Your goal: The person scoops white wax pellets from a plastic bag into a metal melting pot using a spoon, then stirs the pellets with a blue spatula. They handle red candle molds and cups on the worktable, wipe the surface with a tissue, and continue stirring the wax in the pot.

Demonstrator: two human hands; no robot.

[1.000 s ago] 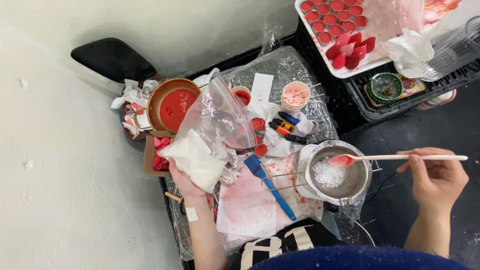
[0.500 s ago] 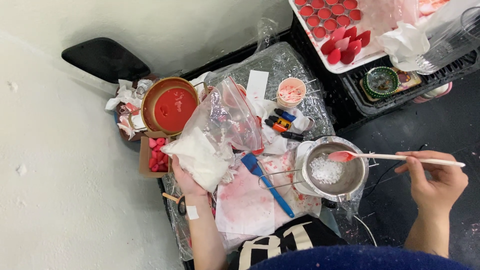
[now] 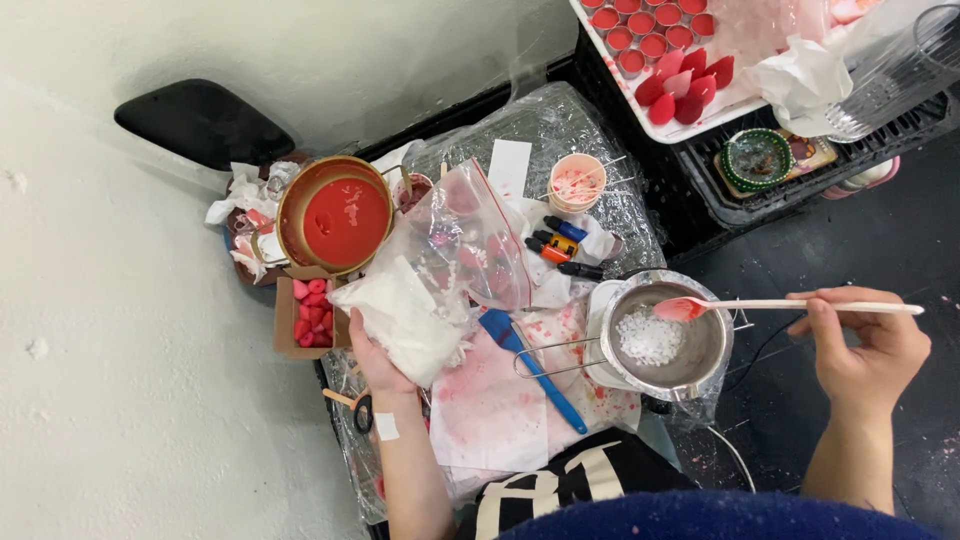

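The left hand (image 3: 385, 362) had its fingers closed under a clear bag of white flakes (image 3: 415, 305), tilted toward the metal pot (image 3: 665, 340), while the right hand's (image 3: 865, 345) fingers gripped a pink-tipped spatula (image 3: 790, 306) over the flakes there.

A clear, glossy, crinkled plastic bag (image 3: 440, 270) holds matt white flakes. The small pot (image 3: 662, 345) at centre right is brushed, shiny metal. The spatula (image 3: 770, 306) has a pale wooden-looking handle. Wrinkled shiny plastic film (image 3: 560, 125) covers the table.
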